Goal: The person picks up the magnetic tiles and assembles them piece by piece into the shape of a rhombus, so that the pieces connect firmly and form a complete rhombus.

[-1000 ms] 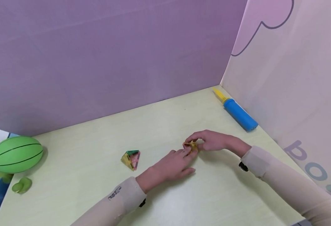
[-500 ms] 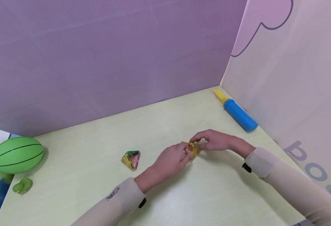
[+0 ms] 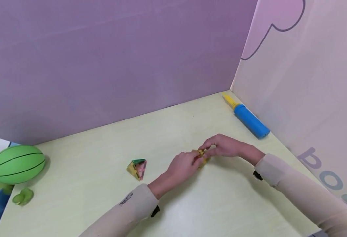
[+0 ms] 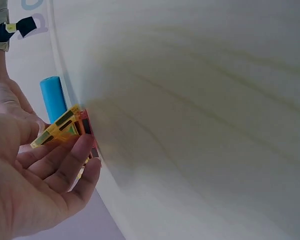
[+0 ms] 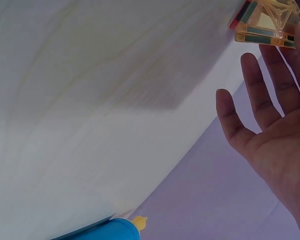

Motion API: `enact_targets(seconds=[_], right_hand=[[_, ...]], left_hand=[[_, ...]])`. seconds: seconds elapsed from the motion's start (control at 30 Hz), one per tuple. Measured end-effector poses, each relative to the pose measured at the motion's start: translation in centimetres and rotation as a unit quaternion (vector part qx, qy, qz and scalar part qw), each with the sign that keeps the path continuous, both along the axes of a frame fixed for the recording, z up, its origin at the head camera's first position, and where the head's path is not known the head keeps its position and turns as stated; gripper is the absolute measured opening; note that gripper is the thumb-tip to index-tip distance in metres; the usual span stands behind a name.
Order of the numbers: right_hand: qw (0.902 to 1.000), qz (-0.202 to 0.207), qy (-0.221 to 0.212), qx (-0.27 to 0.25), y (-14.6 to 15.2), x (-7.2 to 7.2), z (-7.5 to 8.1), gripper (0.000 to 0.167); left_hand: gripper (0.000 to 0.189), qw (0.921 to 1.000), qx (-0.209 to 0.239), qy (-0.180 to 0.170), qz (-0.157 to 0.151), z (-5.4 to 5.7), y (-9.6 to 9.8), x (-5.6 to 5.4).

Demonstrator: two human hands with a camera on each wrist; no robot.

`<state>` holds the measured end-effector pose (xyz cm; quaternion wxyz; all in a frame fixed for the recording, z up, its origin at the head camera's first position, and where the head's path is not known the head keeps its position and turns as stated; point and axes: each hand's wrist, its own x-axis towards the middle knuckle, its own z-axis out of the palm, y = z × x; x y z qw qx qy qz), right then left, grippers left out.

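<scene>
Between both hands, a little right of the table's middle, is a small cluster of translucent magnetic tiles. A yellow triangle and a red edge show in the left wrist view. My left hand pinches the cluster from the near left, its fingers hiding much of it in the head view. From the far right my right hand holds the same cluster with thumb and index finger; its other fingers spread loosely in the right wrist view. Left of the hands stands another tile build, with green, yellow and pink triangles.
A blue hand pump with a yellow nozzle lies by the right wall. At the left edge of the pale table rest a green ball and a small green twisted object. A purple panel rises along the back.
The left hand's fingers have gone from extended over the tiles to curled around them. The tile cluster has turned between the hands. The right hand has shifted slightly; the other build stays put.
</scene>
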<state>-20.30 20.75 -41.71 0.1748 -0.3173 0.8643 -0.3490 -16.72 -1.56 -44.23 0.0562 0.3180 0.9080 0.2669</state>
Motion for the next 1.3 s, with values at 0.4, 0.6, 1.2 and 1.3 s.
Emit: enact_targets(seconds=[0.4, 0.6, 1.2, 1.3], right_hand=[[0.9990, -0.002, 0.035, 0.028, -0.5, 0.0, 0.6, 0.033], [0.9992, 0.019, 0.030, 0.016, -0.8, 0.1, 0.6, 0.043], [0.9989, -0.001, 0.011, 0.045, -0.8, 0.3, 0.4, 0.044], [0.9957, -0.035, -0.003, 0.086, -0.4, 0.6, 0.3, 0.053]], left_hand=[[0.024, 0.9999, 0.007, -0.005, 0.011, -0.1, 0.3, -0.4], [0.024, 0.9999, 0.000, 0.002, 0.012, -0.2, 0.4, -0.4], [0.024, 0.9998, 0.001, -0.020, -0.001, 0.5, -0.1, -0.1], [0.027, 0.9994, -0.019, -0.029, 0.002, 2.2, -1.2, 0.3]])
